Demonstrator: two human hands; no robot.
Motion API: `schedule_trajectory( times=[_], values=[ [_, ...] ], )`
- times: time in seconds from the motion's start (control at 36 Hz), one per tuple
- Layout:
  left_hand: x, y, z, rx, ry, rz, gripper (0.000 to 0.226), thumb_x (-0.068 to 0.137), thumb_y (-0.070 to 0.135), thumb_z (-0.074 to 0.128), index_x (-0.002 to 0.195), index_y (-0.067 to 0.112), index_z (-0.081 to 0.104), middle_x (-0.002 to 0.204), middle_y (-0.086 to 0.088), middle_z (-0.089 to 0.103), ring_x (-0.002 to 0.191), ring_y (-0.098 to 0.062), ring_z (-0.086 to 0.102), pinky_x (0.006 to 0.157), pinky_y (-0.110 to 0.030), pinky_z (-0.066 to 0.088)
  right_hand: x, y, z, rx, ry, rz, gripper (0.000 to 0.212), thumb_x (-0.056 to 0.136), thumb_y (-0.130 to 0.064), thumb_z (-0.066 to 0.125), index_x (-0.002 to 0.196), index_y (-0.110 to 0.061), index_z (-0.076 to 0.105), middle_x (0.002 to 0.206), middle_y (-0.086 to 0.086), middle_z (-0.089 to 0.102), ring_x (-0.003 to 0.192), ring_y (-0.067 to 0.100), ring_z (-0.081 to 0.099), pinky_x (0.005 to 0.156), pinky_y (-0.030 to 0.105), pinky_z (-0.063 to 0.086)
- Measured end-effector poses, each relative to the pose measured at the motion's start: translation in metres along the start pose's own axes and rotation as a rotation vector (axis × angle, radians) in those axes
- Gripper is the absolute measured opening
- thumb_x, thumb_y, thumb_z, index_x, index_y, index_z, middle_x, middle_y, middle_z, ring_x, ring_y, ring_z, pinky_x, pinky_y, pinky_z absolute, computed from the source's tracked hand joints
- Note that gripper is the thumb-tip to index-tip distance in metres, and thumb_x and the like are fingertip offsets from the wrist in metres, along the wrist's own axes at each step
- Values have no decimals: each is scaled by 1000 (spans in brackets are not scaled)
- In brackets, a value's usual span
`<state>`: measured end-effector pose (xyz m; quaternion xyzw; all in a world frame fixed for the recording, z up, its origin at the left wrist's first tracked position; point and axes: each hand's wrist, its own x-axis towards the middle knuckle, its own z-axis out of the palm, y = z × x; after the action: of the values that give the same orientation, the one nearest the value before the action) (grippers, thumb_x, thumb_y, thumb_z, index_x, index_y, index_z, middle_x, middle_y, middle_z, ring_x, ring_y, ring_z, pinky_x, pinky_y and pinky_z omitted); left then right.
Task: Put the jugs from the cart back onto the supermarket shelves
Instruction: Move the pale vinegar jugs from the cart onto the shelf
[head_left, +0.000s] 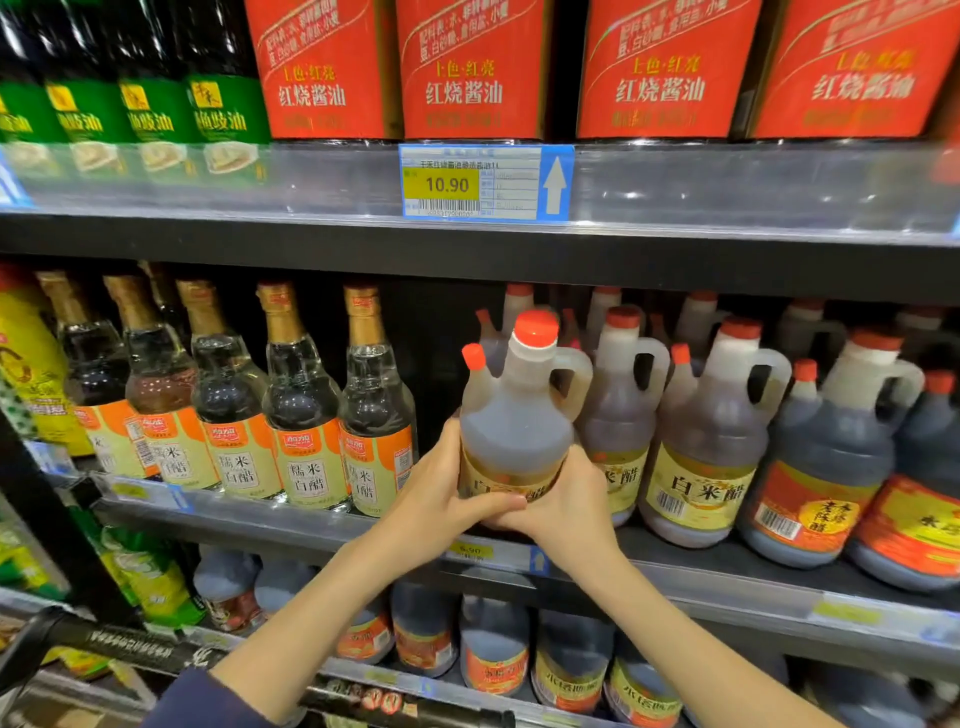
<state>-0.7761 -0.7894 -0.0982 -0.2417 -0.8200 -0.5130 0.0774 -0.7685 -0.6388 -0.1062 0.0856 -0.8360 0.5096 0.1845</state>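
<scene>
Just right of centre, both hands are clamped on one jug (514, 415) of pale vinegar. The left hand (441, 483) wraps its left flank, the right hand (566, 499) cups the right, and their fingertips meet across the yellow label. The jug stands upright, red cap on top and handle turned right, at the front of the middle shelf (727, 587). It sits in the gap between the glass bottles (376, 415) to the left and the row of matching jugs (618, 415) to the right. Whether its base already bears on the shelf I cannot tell — the hands cover it.

The likeliest trouble is the shelf's front rail. The grip sits low on the label while much of the liquid rides above it, so a base catching that rail on the way in could tip the jug back toward the person.

The handle lies close against the nearest jug on the right, though contact is unclear. A push angled that way could jostle a row that already looks crowded.

The glass bottles are the costlier neighbours, since a sideways swing or a bump from the left hand could topple the nearest one.

Letting go before the base is fully behind the rail is the last risk — the jug could slide off toward the lower shelves or the cart handle (104, 639) at lower left.
</scene>
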Motion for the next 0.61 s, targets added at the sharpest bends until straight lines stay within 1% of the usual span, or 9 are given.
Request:
schedule_trajectory(
  times=[0.08, 0.14, 0.19, 0.28, 0.36, 0.42, 0.47, 0.53, 0.61],
  values=[
    [3, -11, 4, -3, 12, -55, 76, 73, 47, 76, 131, 29, 30, 127, 21, 49, 120, 9, 47, 97, -13, 43, 0, 5, 7, -62, 17, 36, 72, 55, -25, 90, 113, -4, 52, 109, 4, 63, 105, 16, 59, 79, 22, 52],
    [4, -19, 7, -6, 16, -100, 74, 72, 52, 74, 129, 28, 32, 125, 18, 50, 117, 8, 49, 97, -16, 45, 0, 9, 11, -119, 26, 43, 66, 57, -25, 89, 109, -3, 53, 107, 8, 64, 103, 20, 61, 80, 29, 52],
    [7, -24, 8, -17, 2, -137, 67, 76, 43, 73, 128, 22, 36, 122, 14, 53, 113, 9, 52, 95, -15, 46, 0, 12, 14, -161, 31, 40, 60, 60, -26, 86, 105, -3, 54, 103, 9, 64, 100, 22, 62, 78, 30, 52],
    [11, -29, 8, -37, -2, -163, 62, 79, 34, 71, 130, 15, 40, 119, 13, 57, 109, 8, 55, 94, -16, 47, -1, 13, 16, -204, 35, 19, 50, 67, -22, 81, 104, 0, 55, 96, 5, 60, 99, 23, 61, 74, 24, 45],
    [12, -31, 8, -50, -23, -184, 59, 81, 31, 71, 130, 16, 40, 119, 11, 58, 109, 7, 56, 91, -14, 47, -2, 14, 17, -227, 28, 1, 51, 68, -23, 80, 105, 1, 53, 96, 6, 58, 99, 23, 59, 76, 28, 47],
    [12, -30, 8, -59, -32, -193, 63, 78, 36, 70, 130, 16, 39, 119, 10, 58, 109, 6, 56, 93, -17, 48, -3, 15, 18, -247, 22, 11, 52, 67, -24, 81, 103, 0, 52, 99, 10, 61, 99, 26, 60, 79, 35, 51],
    [12, -29, 8, -82, -32, -196, 68, 74, 41, 69, 130, 18, 38, 120, 11, 58, 110, 4, 57, 94, -19, 49, -3, 17, 18, -266, 14, 14, 53, 66, -27, 81, 102, -1, 52, 100, 11, 61, 99, 27, 60, 79, 38, 52],
    [12, -29, 9, -92, -32, -204, 66, 75, 39, 70, 129, 19, 38, 119, 12, 58, 108, 6, 57, 93, -19, 50, -3, 15, 16, -296, -7, 16, 55, 66, -29, 81, 104, -1, 51, 102, 11, 61, 100, 26, 60, 79, 36, 52],
    [11, -29, 8, -94, -23, -208, 61, 79, 31, 71, 128, 20, 37, 115, 14, 57, 103, 11, 58, 84, -13, 50, 1, 11, 6, -324, -102, 13, 62, 66, -33, 83, 107, -1, 50, 107, 10, 61, 103, 23, 59, 80, 32, 52]
  ],
)
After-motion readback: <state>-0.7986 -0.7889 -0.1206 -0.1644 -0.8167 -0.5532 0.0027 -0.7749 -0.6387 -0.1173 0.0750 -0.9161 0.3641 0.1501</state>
